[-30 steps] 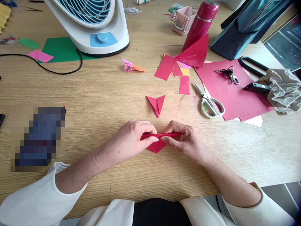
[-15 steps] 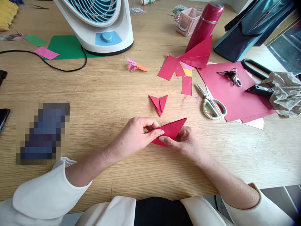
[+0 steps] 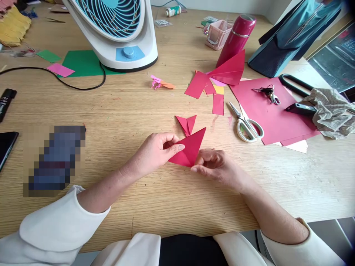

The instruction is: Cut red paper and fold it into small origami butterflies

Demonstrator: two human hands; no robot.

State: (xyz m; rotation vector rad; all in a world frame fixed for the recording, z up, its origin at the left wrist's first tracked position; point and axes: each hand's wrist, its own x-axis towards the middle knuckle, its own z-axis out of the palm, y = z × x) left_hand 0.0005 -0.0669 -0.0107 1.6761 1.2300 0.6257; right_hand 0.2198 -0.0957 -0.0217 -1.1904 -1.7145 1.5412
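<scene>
A red paper triangle is held just above the table between my two hands. My left hand pinches its left side, thumb on top and fingers behind. At the lower right corner, the thumb and bent forefinger of my right hand close on the paper's tip. A smaller folded red piece lies right behind the triangle, its lower point meeting the triangle's upper edge in view. White-handled scissors rest to the right with their blades pointing away from me.
Behind stand a white fan, a red flask and a dark teal bag. Red sheets with keys on them lie right, red scraps at mid-back. A pixelated dark object and a black marker are left.
The triangle has turned so that more of its face shows. My right hand has slid down to its lower corner, and my left hand has shifted slightly left. The whole view has shifted a little.
</scene>
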